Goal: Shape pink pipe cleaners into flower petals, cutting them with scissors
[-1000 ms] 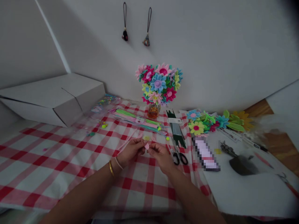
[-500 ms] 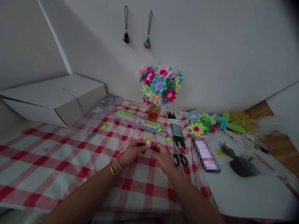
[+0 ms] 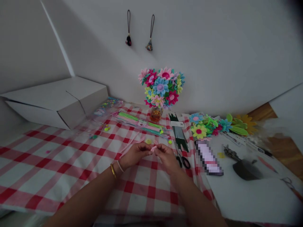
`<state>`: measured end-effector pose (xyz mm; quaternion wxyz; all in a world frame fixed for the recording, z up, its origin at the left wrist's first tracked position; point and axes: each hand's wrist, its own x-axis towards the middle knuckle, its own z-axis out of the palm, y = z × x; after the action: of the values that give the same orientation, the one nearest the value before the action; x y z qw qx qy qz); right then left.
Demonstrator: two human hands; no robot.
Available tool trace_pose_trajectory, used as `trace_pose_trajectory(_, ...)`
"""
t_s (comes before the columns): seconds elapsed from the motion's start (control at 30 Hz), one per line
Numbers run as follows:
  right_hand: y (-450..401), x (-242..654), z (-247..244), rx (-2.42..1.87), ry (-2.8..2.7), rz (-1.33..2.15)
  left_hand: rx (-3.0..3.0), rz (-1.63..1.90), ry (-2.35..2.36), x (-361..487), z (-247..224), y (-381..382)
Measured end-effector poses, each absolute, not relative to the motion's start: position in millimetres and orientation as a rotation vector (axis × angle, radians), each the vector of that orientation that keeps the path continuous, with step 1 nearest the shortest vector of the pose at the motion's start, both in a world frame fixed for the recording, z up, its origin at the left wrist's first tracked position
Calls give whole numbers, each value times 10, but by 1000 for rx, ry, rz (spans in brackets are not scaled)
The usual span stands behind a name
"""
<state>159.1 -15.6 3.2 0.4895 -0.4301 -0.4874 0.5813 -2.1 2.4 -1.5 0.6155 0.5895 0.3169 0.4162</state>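
Note:
A small pink fuzzy pipe cleaner piece, bent into a loop or petal shape, is pinched between my two hands above the checked cloth. My left hand grips its left side between thumb and fingers. From the right, my right hand pinches the same piece, hiding part of it. Loose pink pipe cleaners lie just beyond my left hand. Behind my fingertips sits a pale yellow round piece. Black-handled scissors rest right of my right hand, partly covered by it.
Beyond my hands lie a pack of coloured pipe cleaners and dark green stems. A vase of fuzzy flowers stands by the wall. A white box is at left; finished flowers and a blurred-out phone-like object are at right.
My fingers have shifted on the pink pipe cleaner piece, which now lies more sideways between them. My right hand has turned slightly. The view has tipped a little upward.

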Motion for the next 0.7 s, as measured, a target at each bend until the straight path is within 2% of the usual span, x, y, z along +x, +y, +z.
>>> trace_pose_trajectory(0.2, -125, 1622, -36, -1004, -1153, 1455, 1464, 958, 769, -35, 5, 13)
trace_pose_trajectory(0.47, -100, 1617, 3, -1107, -1345, 1327, 2006, 1060, 876, -92, -67, 85)
trace_pose_trajectory(0.7, -100, 1575, 13, -1056, -1300, 1299, 2036, 1107, 815, -55, -118, 83)
